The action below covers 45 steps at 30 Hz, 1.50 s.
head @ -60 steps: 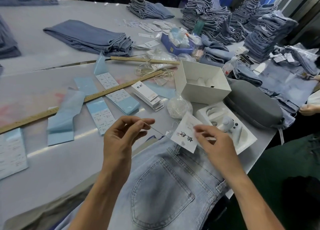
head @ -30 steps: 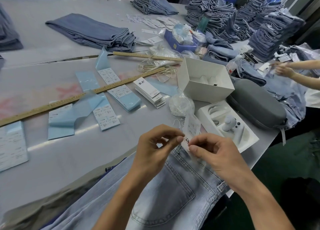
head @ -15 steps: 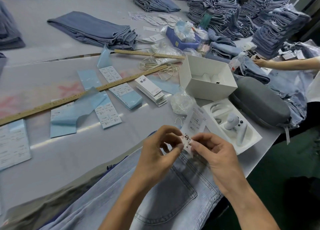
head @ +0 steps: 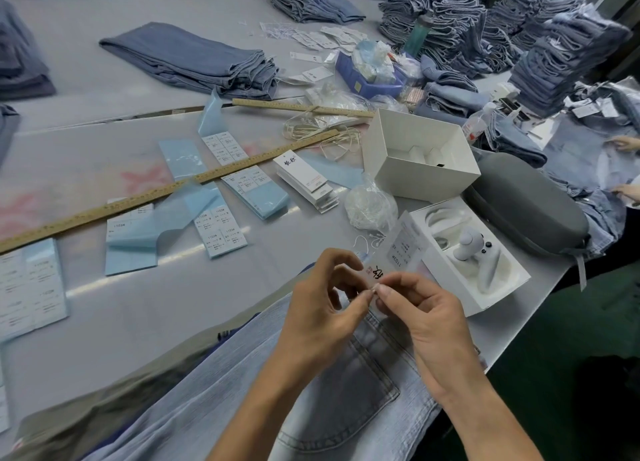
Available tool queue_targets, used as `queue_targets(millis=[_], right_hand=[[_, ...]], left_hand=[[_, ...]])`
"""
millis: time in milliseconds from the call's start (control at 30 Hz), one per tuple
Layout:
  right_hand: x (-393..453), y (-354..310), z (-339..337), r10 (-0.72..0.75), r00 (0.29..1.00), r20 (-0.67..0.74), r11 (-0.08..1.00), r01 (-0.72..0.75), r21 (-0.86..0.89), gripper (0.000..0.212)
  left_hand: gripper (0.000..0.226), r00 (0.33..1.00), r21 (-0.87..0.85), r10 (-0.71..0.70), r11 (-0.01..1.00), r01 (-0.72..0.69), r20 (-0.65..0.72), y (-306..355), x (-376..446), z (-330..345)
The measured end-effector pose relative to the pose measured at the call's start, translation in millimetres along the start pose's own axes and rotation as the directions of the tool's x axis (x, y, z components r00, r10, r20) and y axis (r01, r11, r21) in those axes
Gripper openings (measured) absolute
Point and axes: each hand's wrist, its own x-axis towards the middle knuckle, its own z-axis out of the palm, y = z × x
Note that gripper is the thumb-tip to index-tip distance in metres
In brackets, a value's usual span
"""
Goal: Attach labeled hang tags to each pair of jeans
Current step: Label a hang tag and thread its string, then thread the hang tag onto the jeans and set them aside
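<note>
Grey table (head: 145, 322), left hand (head: 322, 318), right hand (head: 422, 318) pinching hang tag (head: 398, 252), jeans (head: 346, 401) beneath, tag stack (head: 306, 183) beyond

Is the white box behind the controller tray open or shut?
Open. The white box has no lid on, and its cardboard insert shows inside. The insert's slots look mostly empty.

Light-wash jeans (head: 242, 391) lying flat on the counter (head: 138, 304), back pocket up, waistband toward the far edge. White hang tag (head: 398, 252) with black lettering and a small printed label is tilted up just above the waistband.
</note>
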Motion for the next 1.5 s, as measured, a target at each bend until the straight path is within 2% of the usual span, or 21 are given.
queue_targets(millis=[200,333,867,1000,1100,1200,1333,1500], right_hand=[[-0.3,0.7,0.3,0.011,1.000,-0.021,1.000,-0.011,0.007,0.020],[0.0,2.3,0.2,0.006,1.000,-0.025,1.000,-0.005,0.023,0.018],[1.3,-0.5,-1.5,0.000,1.000,-0.028,1.000,0.001,0.031,0.025],[1.5,1.5,1.3,0.049,0.999,-0.017,0.989,-0.046,0.143,0.027],[2.0,0.4,4.6,0.112,0.994,-0.002,0.958,-0.107,0.266,0.015],[1.4,-1.4,6.0,0.194,0.981,0.031,0.910,-0.191,0.367,0.013],[-1.0,-3.4,6.0,0.278,0.959,0.057,0.838,-0.271,0.474,0.012],[-2.7,-3.1,5.6,0.258,0.966,0.020,0.847,-0.236,0.477,0.013]], left_hand=[[0.035,0.999,0.020,-0.010,1.000,0.011,-0.036,-0.8,-0.8,3.2],[0.034,0.999,0.075,0.029,0.997,-0.032,0.042,-1.1,-0.6,2.4],[0.038,0.999,0.049,0.035,0.998,-0.033,-0.032,-5.6,1.1,8.9],[0.032,0.993,0.101,0.075,0.993,-0.066,-0.092,-8.8,0.0,13.3],[0.022,0.977,0.141,0.148,0.982,-0.127,-0.152,-14.1,-0.1,14.8],[0.020,0.963,0.154,0.205,0.972,-0.178,-0.176,-20.6,2.0,13.4],[0.019,0.957,0.190,0.258,0.954,-0.231,-0.133,-30.9,4.8,13.1],[0.014,0.943,0.211,0.326,0.928,-0.306,-0.070,-36.3,5.6,19.0]])
